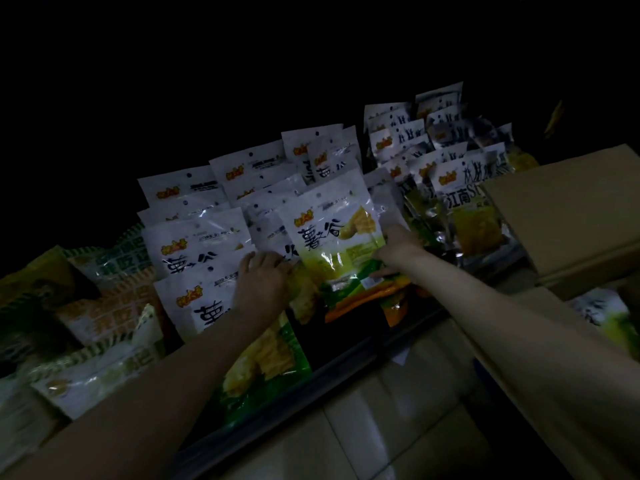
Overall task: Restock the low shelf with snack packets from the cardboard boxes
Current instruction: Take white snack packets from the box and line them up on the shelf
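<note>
The scene is very dim; the upper half of the frame is black. Across the middle, rows of glossy white-and-green snack packets [207,237] stand leaning back on the low shelf [346,355], overlapping like shingles. A second group with grey-black printing [446,168] fills the upper right. At the left edge lie crinkled green-and-orange bags [104,299], packed tight against the white ones. A plain cardboard box [568,216] rises at the right and hides the end of the shelf row; another packet [602,313] shows beside it at the right edge. More smooth cardboard flaps [363,427] spread along the bottom of the frame.

The right hand [394,251] grips the lower right edge of the front packet [332,244], thumb under it, holding it upright at center. The left hand [263,278] lies open, fingers spread flat against the neighbouring packets just left of it. Both bare forearms reach in from the bottom corners.
</note>
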